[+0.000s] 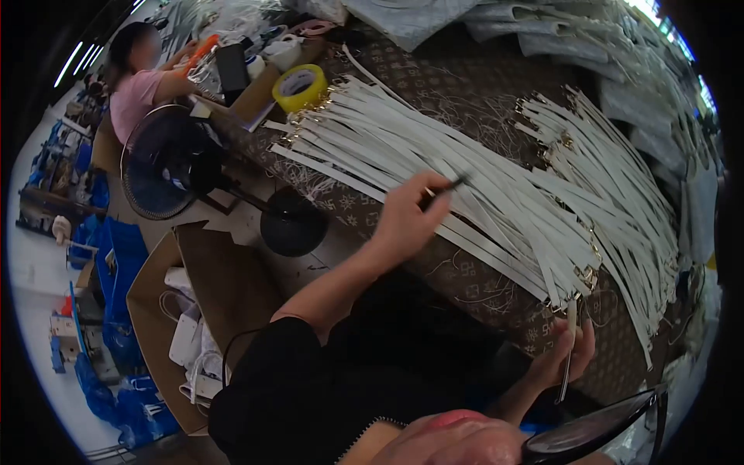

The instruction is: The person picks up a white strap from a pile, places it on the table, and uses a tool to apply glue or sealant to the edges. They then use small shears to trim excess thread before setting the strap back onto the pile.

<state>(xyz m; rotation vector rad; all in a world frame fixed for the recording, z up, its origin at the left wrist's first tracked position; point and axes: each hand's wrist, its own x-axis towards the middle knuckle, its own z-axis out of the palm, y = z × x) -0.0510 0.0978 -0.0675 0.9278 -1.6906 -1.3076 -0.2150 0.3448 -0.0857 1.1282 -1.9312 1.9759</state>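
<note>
A wide bundle of white straps [457, 155] with gold-coloured metal fittings at the ends lies across a brown patterned cloth. Over its near edge is my left hand [407, 217], pinching a small dark, slender thing [463, 180] whose blurred tip points across the straps; I cannot tell its exact kind. At the bundle's near right end, my right hand [566, 353] is closed on a single white strap [572, 318], which hangs down past the fingers. A second pile of white straps [620, 178] with similar fittings overlaps the first on the right.
A roll of yellow tape [300, 87] stands by the straps' far left end. On the left are a standing fan [174, 163] and a cardboard box [159, 310] of white items. A person [138, 89] in pink works beyond. Plastic-wrapped stacks [558, 39] line the back and right.
</note>
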